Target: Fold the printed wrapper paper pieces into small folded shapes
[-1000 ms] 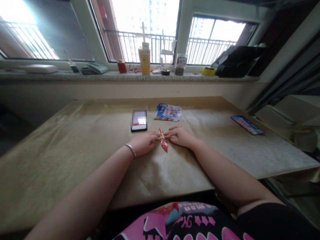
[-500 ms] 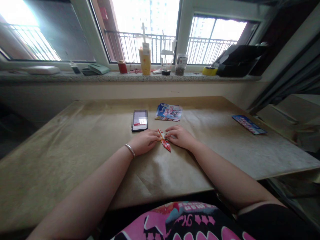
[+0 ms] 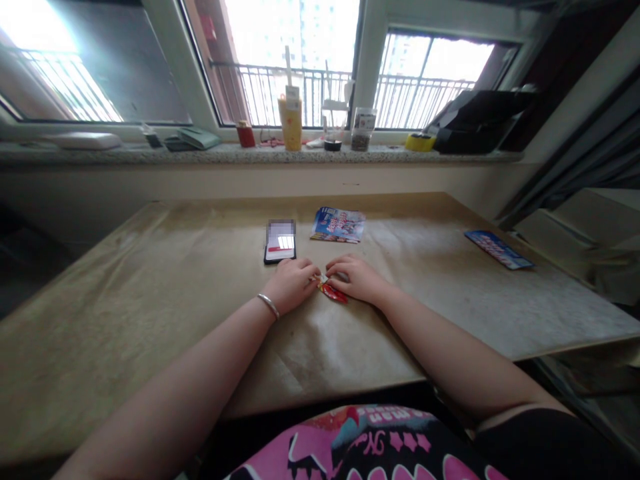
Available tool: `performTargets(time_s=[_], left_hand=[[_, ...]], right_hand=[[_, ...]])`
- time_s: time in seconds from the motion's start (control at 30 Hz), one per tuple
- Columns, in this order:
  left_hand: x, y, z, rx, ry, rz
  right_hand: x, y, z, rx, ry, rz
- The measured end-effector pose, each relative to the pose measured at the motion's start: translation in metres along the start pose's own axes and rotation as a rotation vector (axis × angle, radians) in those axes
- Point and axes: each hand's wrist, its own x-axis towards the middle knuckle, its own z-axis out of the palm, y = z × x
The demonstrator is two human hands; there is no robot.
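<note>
A small piece of folded paper (image 3: 334, 292), red with white and yellow patches, lies on the table between my two hands. My left hand (image 3: 294, 283), with a silver bangle at its wrist, has its fingertips closed on the left end of the paper. From the other side my right hand (image 3: 356, 277) pinches the paper's upper part, its fingers curled over it. The fingers hide much of the folds. Just beyond my left hand lies a phone (image 3: 281, 241) with a lit, partly blurred screen.
A stack of blue printed leaflets (image 3: 339, 225) lies past my hands, and another blue leaflet (image 3: 499, 250) is near the table's right edge. On the windowsill (image 3: 200, 157) stand a yellow cup (image 3: 291, 125), a red jar (image 3: 245, 134), a clear container (image 3: 363, 130) and yellow tape (image 3: 419, 142).
The folded paper's far tip no longer shows, and its red near end has swung to the right. My left hand has turned and shifted slightly right; my right hand has dipped a little.
</note>
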Motion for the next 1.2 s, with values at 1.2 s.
performTargets(time_s=[1.2], left_hand=[[-0.003,0.004,0.008,-0.414,0.166,0.036]], right_hand=[[0.000,-0.004,0.007,-0.010,0.050,-0.003]])
